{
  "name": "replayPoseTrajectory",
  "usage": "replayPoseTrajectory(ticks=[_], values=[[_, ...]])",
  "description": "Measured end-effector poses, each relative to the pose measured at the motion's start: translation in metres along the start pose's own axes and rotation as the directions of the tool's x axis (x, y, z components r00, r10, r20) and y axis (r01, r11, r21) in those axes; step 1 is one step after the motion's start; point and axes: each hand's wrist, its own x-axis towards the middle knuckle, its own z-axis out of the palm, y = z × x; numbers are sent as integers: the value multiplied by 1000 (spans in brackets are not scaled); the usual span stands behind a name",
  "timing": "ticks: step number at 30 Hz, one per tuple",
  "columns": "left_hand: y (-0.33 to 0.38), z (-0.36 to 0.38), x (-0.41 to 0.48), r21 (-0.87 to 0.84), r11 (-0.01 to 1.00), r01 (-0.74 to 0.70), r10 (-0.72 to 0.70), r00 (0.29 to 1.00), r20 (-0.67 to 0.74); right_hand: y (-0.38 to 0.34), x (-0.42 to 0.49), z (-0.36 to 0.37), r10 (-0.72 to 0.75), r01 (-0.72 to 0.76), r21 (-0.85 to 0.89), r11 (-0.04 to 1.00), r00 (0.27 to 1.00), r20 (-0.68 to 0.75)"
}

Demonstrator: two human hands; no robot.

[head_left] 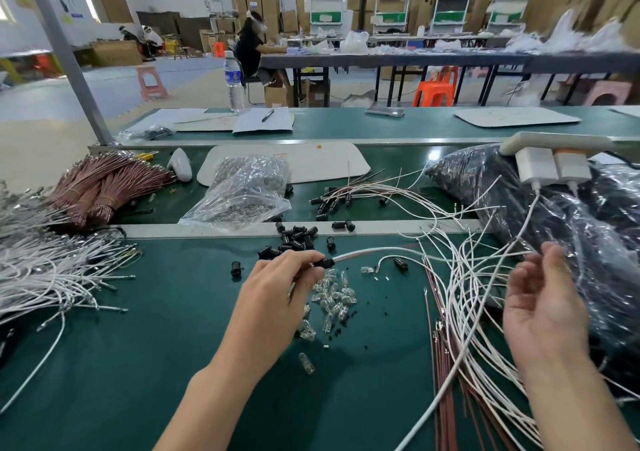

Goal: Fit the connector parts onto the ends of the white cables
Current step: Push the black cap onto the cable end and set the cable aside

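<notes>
Running left to right over the near green bench (138, 364), a white cable (374, 252) is capped at its left end by a black connector (325, 262), which is pinched by the left hand (277, 291). Right hand (543, 305) is held palm-up, fingers loosely apart, nothing gripped. Small shiny parts are held in a clear bag (242, 187) further back

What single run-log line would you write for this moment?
left hand: pinches connector on cable | right hand: open, beside loose cables | bulbs: on table
</notes>
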Motion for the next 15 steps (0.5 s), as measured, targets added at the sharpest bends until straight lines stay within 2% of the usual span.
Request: replayPoseTrajectory(ticks=[2,3,5,7,8,9,10,12,15], values=[[0,2,-2,-6,1000,15,-16,999,-38,6,-4,4,-78,79,-66,995,997,19],[0,4,-3,-25,999,22,-24,998,-60,11,-9,7,-134,142,-179,974,990,52],[5,8,-5,-78,997,27,-34,995,-93,26,-25,13,-134,246,-446,861,954,268],[11,13,-7,-104,995,-6,-4,996,-91,46,-43,20,146,219,-602,768,855,497],[15,15,-8,-104,994,-30,23,997,-73,55,-53,24,283,186,-648,738,787,548],[18,17,-9,-97,994,-52,48,998,-43,62,-61,26,357,167,-671,722,741,569],[21,18,-10,-86,994,-69,69,998,-6,68,-65,27,369,168,-675,719,729,576],[25,21,-12,-61,994,-88,91,994,56,73,-65,28,309,148,-638,755,778,547],[22,21,-12,-53,997,-56,61,992,109,66,-55,29,263,2,-518,855,860,437]])
